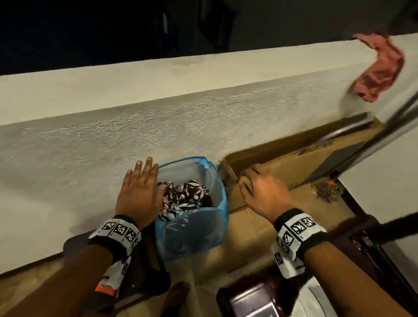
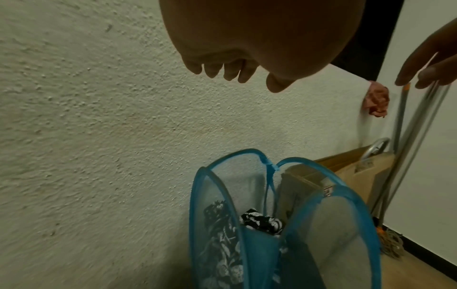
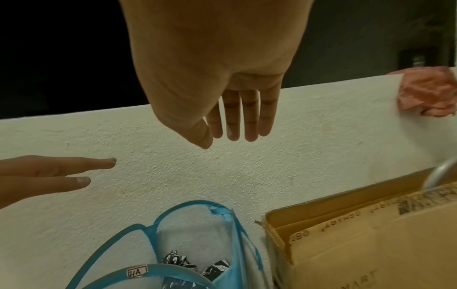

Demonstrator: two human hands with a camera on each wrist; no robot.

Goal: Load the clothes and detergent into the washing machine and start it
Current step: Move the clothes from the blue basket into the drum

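Note:
A blue mesh laundry hamper (image 1: 215, 225) stands on the floor against the textured wall, holding black-and-white patterned clothes (image 1: 186, 197). My left hand (image 1: 139, 190) hovers with straight fingers over the hamper's left rim, holding nothing. My right hand (image 1: 261, 189) hangs above the cardboard box to the hamper's right, fingers relaxed and empty. In the left wrist view the hamper (image 2: 341, 224) and clothes (image 2: 262, 223) lie below my fingertips (image 2: 232, 75). In the right wrist view my fingers (image 3: 249, 117) point down over the hamper (image 3: 195, 224). The washing machine's top (image 1: 303, 308) shows at lower right.
A folded cardboard box (image 1: 278, 170) leans against the wall right of the hamper. A pink cloth (image 1: 379, 70) hangs over the low wall's top. Metal poles (image 1: 413, 96) and a mop (image 2: 393, 246) stand in the right corner. A dark object (image 1: 141, 269) lies on the floor under my left wrist.

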